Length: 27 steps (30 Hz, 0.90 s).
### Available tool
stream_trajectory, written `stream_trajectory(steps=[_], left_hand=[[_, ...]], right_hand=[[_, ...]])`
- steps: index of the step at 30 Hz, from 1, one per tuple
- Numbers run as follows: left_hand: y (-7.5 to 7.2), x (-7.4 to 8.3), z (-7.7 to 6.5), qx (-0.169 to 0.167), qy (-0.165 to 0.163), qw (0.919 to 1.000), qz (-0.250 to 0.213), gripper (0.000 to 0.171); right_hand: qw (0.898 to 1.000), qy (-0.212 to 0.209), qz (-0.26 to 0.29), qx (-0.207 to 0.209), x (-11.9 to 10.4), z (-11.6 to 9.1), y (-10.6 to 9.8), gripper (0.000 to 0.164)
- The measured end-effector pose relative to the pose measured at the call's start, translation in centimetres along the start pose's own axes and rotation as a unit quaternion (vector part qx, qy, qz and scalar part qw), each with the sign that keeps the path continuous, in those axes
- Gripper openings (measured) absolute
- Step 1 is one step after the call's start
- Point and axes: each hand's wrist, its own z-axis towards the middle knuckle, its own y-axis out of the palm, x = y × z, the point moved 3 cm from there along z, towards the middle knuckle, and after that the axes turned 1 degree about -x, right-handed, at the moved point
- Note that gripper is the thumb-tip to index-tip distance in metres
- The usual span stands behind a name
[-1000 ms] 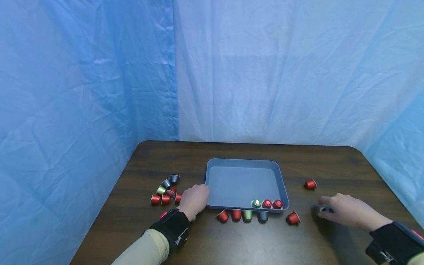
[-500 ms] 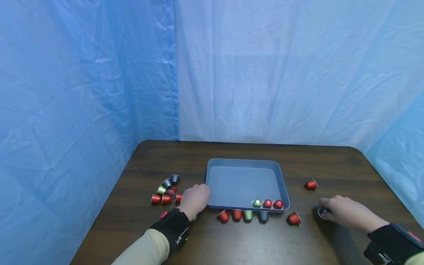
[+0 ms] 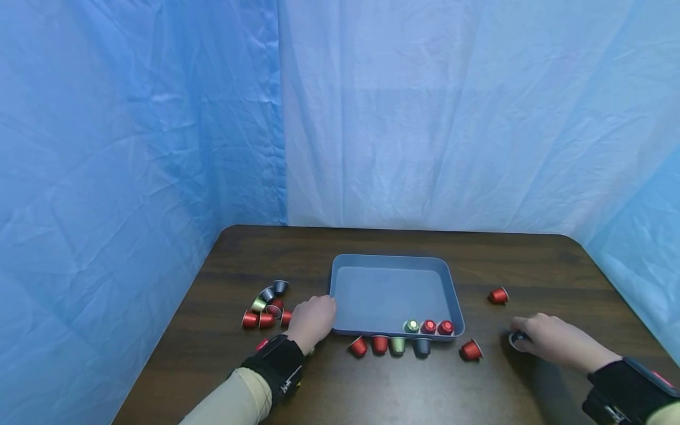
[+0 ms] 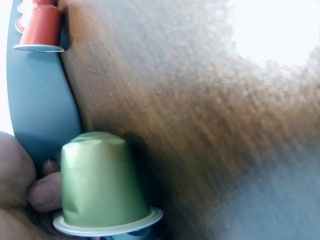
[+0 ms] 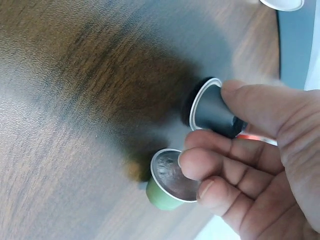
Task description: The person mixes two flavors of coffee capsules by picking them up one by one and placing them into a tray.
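Observation:
In the head view, my left hand (image 3: 312,319) holds the left front corner of the blue-grey tray (image 3: 390,261), its fingers curled at the rim. Just beside it stands a green coffee capsule (image 4: 102,182), rim down, in the left wrist view. My right hand (image 3: 555,340), out to the right, pinches a black coffee capsule (image 5: 212,110) between thumb and index finger, low over the table. Close by its other fingertips lies another green capsule (image 5: 161,195), foil side showing; the hand hides it in the head view.
Three capsules, one green (image 3: 411,326) and two red, stand along the tray's front inside. Several more line its outer front edge, including a dark one (image 3: 422,347). Loose red capsules (image 3: 498,296) (image 3: 470,350) lie to the right. A mixed cluster (image 3: 267,320) lies left. Blue curtains (image 3: 425,118) surround the table.
My right hand has dipped slightly and its fingers have closed round the black capsule, which has turned a little. The left hand and tray have stayed in place.

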Motion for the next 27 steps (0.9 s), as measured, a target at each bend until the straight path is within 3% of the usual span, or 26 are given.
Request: stream_trajectory(steps=[9, 27], left_hand=[[-0.1, 0.0, -0.1, -0.003, 0.003, 1.0, 0.006, 0.009], [-0.1, 0.0, -0.1, -0.005, 0.002, 1.0, -0.005, 0.011]], right_hand=[[1.0, -0.007, -0.003, 0.024, -0.9, -0.2, -1.3, 0.011], [0.99, -0.087, -0.058, 0.095, -4.2, -0.9, -5.1, 0.014]])
